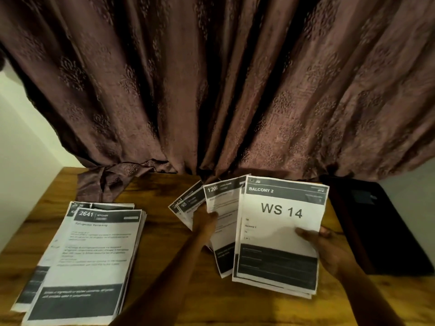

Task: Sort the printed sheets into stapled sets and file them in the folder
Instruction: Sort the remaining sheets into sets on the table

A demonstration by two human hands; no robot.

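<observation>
Above the bench (188, 290): left hand (206, 223) pinching fanned sheets (221, 201), right hand (322, 243) gripping the WS 14 set (280, 231). Best matching headers before stapling (folder (376, 227) at right, stack (94, 255) at left).

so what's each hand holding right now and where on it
Left hand pinches the fanned sheets near their middle. Right hand holds the WS 14 sheets by the right edge.
</observation>
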